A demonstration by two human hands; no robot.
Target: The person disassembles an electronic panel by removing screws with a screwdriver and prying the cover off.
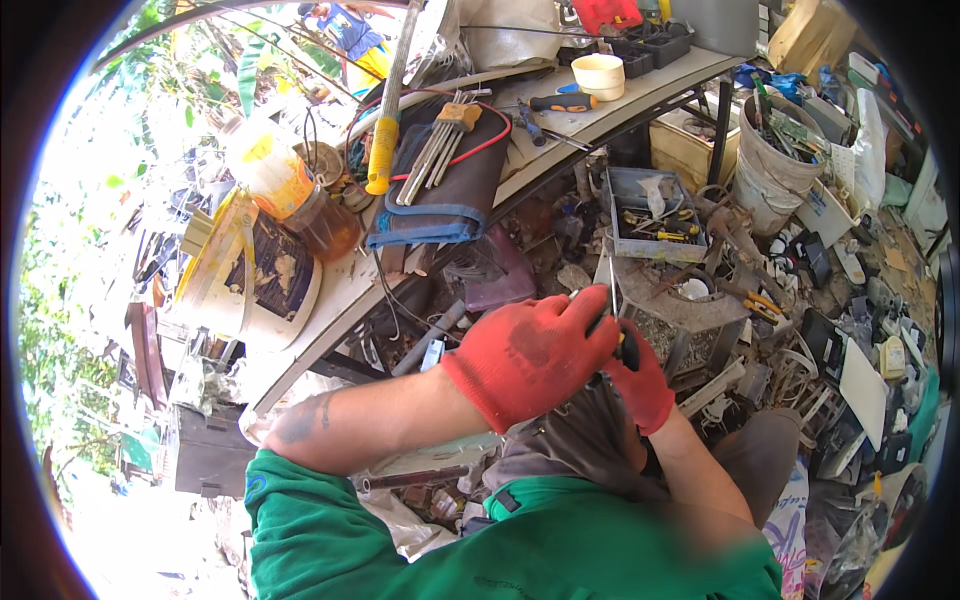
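Observation:
Both my hands wear red gloves and meet close together above my lap. My left hand point(530, 355) is curled over a small dark object that it mostly hides. My right hand point(640, 385) grips a screwdriver point(622, 340) by its black handle, its thin metal shaft pointing up. The two hands touch each other. What the left hand holds cannot be made out.
A cluttered workbench point(560, 125) stands ahead with a blue tool roll point(440, 170), an orange-handled screwdriver point(560, 102), a cream bowl point(598, 75) and a plastic jar point(290, 190). A grey tray of parts point(650, 210), a white bucket point(775, 165) and scattered scrap lie on the ground at right.

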